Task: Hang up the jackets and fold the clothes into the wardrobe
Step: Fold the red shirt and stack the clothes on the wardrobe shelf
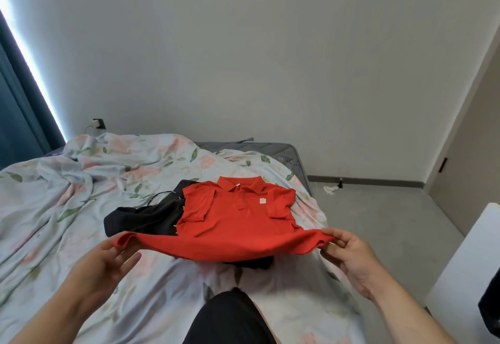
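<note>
Head view. Red polo (232, 216) lies face up on the bed (54, 208), collar away from the person, both sleeves turned in over the chest. It partly covers a black garment (146, 216). Left hand (108, 259) and right hand (349, 257) each pinch one corner of the hem between thumb and fingers, the other fingers loosely extended. The hem is thus raised off the bed while the upper half rests flat. Step in hand, by judgement: carrying the hem toward the collar. Risks:
- Unequal lift by the two hands would skew the fold.
- A quick pull could flip the turned-in sleeves open.
- The black garment, touching the polo's underside, may drag along.
- The rumpled bed gives a poor base, so creases may set in.
</note>
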{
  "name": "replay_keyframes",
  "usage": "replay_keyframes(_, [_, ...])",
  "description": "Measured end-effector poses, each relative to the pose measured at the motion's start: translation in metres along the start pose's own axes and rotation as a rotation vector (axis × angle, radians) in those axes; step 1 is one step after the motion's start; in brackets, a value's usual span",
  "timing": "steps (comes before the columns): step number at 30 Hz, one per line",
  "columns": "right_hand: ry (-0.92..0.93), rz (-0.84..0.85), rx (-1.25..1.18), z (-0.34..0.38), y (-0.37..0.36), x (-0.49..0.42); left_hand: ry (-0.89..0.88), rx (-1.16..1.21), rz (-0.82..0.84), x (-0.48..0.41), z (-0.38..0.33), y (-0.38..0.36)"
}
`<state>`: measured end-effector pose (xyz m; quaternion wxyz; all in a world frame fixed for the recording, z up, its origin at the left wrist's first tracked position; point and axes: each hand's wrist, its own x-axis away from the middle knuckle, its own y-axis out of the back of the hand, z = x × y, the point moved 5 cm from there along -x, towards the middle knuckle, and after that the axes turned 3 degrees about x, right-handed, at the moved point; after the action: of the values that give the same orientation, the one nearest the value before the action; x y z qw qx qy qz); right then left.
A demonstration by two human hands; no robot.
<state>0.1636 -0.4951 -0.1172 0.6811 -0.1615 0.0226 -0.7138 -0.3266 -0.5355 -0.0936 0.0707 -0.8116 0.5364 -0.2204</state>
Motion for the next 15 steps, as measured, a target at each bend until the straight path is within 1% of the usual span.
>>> replay_keyframes(6, [0.225, -0.298, 0.245, 0.039, 0.011, -0.001, -0.252, -0.357, -0.035, -0.003, -0.028, -0.005])
replay_keyframes(8, [0.279, -0.331, 0.271, 0.05, 0.012, -0.004, -0.348, -0.442, -0.091, -0.008, -0.036, -0.002])
replay_keyframes(10, [0.302, -0.339, 0.275, 0.056, 0.012, -0.009, -0.38, -0.431, -0.113, -0.013, -0.043, -0.001])
replay_keyframes(13, [0.319, -0.352, 0.234, 0.064, 0.009, -0.014, -0.358, -0.348, -0.073, -0.018, -0.048, -0.008])
replay_keyframes(15, [0.324, -0.354, 0.197, 0.072, 0.004, -0.012, -0.353, -0.335, -0.071, -0.019, -0.052, -0.011])
